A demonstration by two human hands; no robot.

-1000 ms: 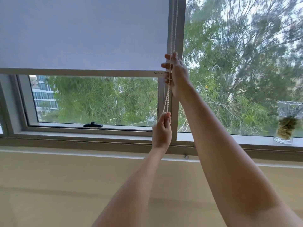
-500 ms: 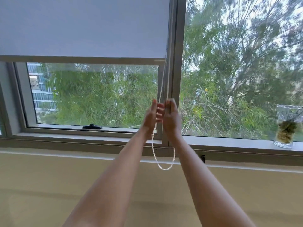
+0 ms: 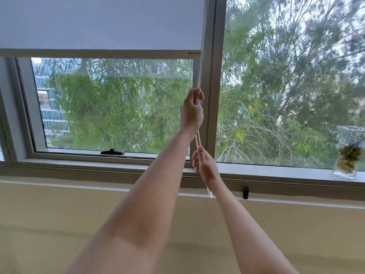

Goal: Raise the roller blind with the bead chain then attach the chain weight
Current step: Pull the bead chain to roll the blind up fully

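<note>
The pale grey roller blind (image 3: 102, 22) covers the top of the left window, its bottom rail (image 3: 98, 53) well above the sill. A white bead chain (image 3: 199, 72) hangs along the blind's right edge by the frame post. My left hand (image 3: 192, 109) is closed around the chain at mid-window height. My right hand (image 3: 205, 167) pinches the same chain lower down, near the sill. The chain's lower end (image 3: 209, 191) dangles below my right wrist. A small black piece (image 3: 245, 192), perhaps the chain weight, sits on the wall under the sill.
A black window latch (image 3: 112, 151) sits on the lower frame of the left pane. A glass vase (image 3: 347, 153) with greenery stands on the sill at far right. A beige wall (image 3: 59, 224) runs below the sill.
The blind's bottom rail has risen. My right hand came down from high on the chain to near the sill, and my left hand moved up to grip the chain above it.
</note>
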